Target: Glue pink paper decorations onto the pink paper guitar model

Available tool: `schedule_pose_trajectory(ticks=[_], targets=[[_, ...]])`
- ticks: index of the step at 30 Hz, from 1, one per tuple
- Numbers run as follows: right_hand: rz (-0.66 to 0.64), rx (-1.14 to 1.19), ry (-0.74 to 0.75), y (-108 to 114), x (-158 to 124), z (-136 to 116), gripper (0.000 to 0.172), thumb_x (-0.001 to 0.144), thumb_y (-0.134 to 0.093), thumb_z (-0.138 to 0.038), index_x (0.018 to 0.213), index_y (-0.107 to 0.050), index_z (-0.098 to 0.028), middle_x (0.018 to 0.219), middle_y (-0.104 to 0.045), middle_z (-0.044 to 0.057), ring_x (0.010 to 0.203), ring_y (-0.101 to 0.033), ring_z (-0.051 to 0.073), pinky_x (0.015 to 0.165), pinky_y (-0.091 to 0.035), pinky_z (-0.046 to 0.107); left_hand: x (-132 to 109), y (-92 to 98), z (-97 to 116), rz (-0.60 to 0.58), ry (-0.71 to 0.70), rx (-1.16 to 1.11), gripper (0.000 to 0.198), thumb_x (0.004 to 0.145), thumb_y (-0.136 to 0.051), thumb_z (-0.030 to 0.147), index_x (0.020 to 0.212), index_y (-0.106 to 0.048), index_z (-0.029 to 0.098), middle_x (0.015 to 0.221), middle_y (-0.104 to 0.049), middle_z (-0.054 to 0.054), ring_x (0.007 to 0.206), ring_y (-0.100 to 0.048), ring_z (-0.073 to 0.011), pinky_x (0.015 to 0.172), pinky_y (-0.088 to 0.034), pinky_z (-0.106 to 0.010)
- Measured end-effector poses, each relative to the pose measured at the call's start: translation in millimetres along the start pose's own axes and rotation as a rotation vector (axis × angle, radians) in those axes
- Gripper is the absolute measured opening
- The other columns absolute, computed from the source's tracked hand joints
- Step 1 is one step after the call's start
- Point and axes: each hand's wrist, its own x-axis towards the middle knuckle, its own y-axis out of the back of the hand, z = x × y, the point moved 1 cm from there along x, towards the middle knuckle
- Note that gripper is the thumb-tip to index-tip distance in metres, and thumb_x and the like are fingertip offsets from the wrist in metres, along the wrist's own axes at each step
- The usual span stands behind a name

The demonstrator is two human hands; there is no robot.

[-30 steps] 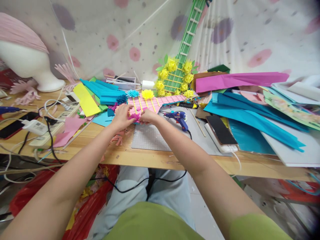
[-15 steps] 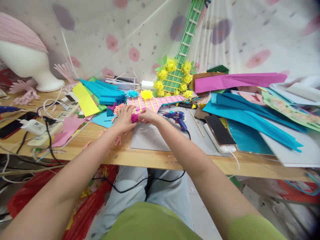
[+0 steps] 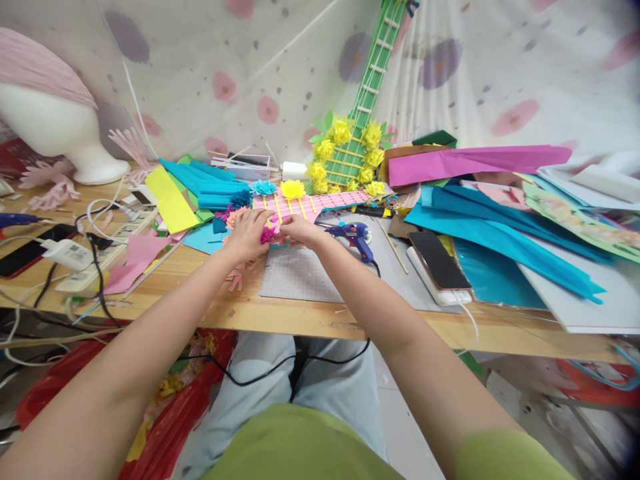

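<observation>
A pink paper guitar [image 3: 327, 203] with yellow strings lies on the table in front of me. Paper flowers trim its body: a light blue one [image 3: 264, 188], a yellow one [image 3: 293, 189], a dark blue one [image 3: 241, 198] and a magenta one [image 3: 268, 233]. My left hand [image 3: 246, 235] is on the flowered left end of the guitar, its fingers over the top and its thumb by the front edge. My right hand [image 3: 300, 231] is closed in a pinch at the guitar's front edge, just right of the magenta flower. Its fingertips are partly hidden.
A blue glue gun [image 3: 356, 239] lies on the grey cutting mat [image 3: 295, 283], right of my hands. Farther right are a phone [image 3: 440, 260] and blue paper [image 3: 500, 227]. A green paper guitar [image 3: 367, 107] leans behind. Cables and a power strip [image 3: 107, 263] lie left.
Both hands stay at the guitar's body. My left hand has shifted slightly left, and my right hand has moved slightly right, showing a little more of the guitar's edge between them.
</observation>
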Motion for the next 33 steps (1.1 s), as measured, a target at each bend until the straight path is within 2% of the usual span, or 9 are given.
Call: schedule_pose_trajectory(ticks=[7,10,13,16,21,24,27,30,33], targets=[[0.078,0.215,0.023,31,-9,2,0.021,0.069,-0.062,-0.006,0.076,-0.046,-0.019,0.071,-0.067,0.002,0.057,-0.063,0.011,0.048,-0.042,0.019,5,16.2,-5,-0.058,-0.034,-0.012,0.071,0.062,-0.057,0.023,0.132,-0.045,0.021,0.135,-0.049,-0.012,0.126,-0.041,-0.0314,0.106,-0.027,-0.046],[0.151,0.209,0.07,51,-16,4,0.018,0.071,-0.062,-0.009,0.078,-0.048,-0.018,0.074,-0.067,0.002,0.057,-0.061,0.01,0.047,-0.041,0.018,14,25.3,-7,0.04,0.059,-0.082,0.057,0.067,-0.055,0.026,0.123,-0.052,0.021,0.128,-0.055,-0.01,0.121,-0.046,-0.0285,0.102,-0.032,-0.043],[0.257,0.207,0.151,73,-27,2,0.014,0.071,-0.06,-0.008,0.076,-0.051,-0.017,0.068,-0.062,-0.001,0.053,-0.056,0.007,0.048,-0.04,0.018,25,28.2,-4,0.158,0.179,-0.119,0.033,0.075,-0.051,0.025,0.106,-0.062,0.02,0.112,-0.063,-0.008,0.11,-0.053,-0.026,0.096,-0.037,-0.041],[0.365,0.21,0.251,98,-39,-1,0.011,0.07,-0.06,-0.008,0.073,-0.054,-0.017,0.06,-0.055,-0.005,0.047,-0.048,0.004,0.047,-0.038,0.018,36,21.0,5,0.173,0.195,-0.134,0.019,0.081,-0.049,0.026,0.088,-0.066,0.02,0.102,-0.066,-0.008,0.103,-0.056,-0.0253,0.093,-0.038,-0.041],[0.552,0.214,0.413,145,-56,7,0.007,0.074,-0.063,-0.023,0.077,-0.06,-0.018,0.055,-0.048,-0.006,0.043,-0.039,0.004,0.043,-0.032,0.019,48,-4.2,23,0.033,0.074,-0.117,0.01,0.076,-0.059,0.027,0.073,-0.066,0.021,0.094,-0.067,-0.007,0.098,-0.058,-0.0259,0.092,-0.038,-0.041],[0.703,0.198,0.453,167,-59,29,0.02,0.077,-0.063,-0.038,0.077,-0.062,-0.018,0.051,-0.043,-0.006,0.041,-0.035,0.005,0.041,-0.029,0.02,54,-17.0,27,-0.032,0.063,-0.065,0.01,0.071,-0.066,0.027,0.078,-0.067,0.021,0.095,-0.067,-0.008,0.101,-0.057,-0.0277,0.093,-0.038,-0.042],[0.808,0.175,0.43,175,-54,61,0.042,0.077,-0.056,-0.06,0.075,-0.062,-0.018,0.051,-0.041,-0.005,0.042,-0.037,0.006,0.043,-0.033,0.021,60,-23.0,29,-0.073,0.094,-0.004,0.015,0.069,-0.067,0.026,0.082,-0.068,0.02,0.096,-0.066,-0.008,0.101,-0.057,-0.0286,0.093,-0.039,-0.042],[0.783,0.182,0.359,170,-44,93,0.065,0.075,-0.038,-0.078,0.077,-0.064,-0.018,0.062,-0.052,0.0,0.053,-0.049,0.009,0.051,-0.041,0.022,64,-22.2,32,-0.132,0.144,0.037,0.016,0.069,-0.067,0.027,0.083,-0.068,0.019,0.097,-0.066,-0.009,0.099,-0.058,-0.0283,0.09,-0.041,-0.041],[0.699,0.18,0.313,159,-38,116,0.079,0.071,-0.025,-0.086,0.08,-0.064,-0.018,0.073,-0.06,0.005,0.065,-0.057,0.012,0.06,-0.046,0.025,65,-17.1,35,-0.194,0.157,0.065,0.014,0.072,-0.065,0.026,0.084,-0.069,0.019,0.098,-0.067,-0.009,0.099,-0.059,-0.0271,0.088,-0.042,-0.038]])
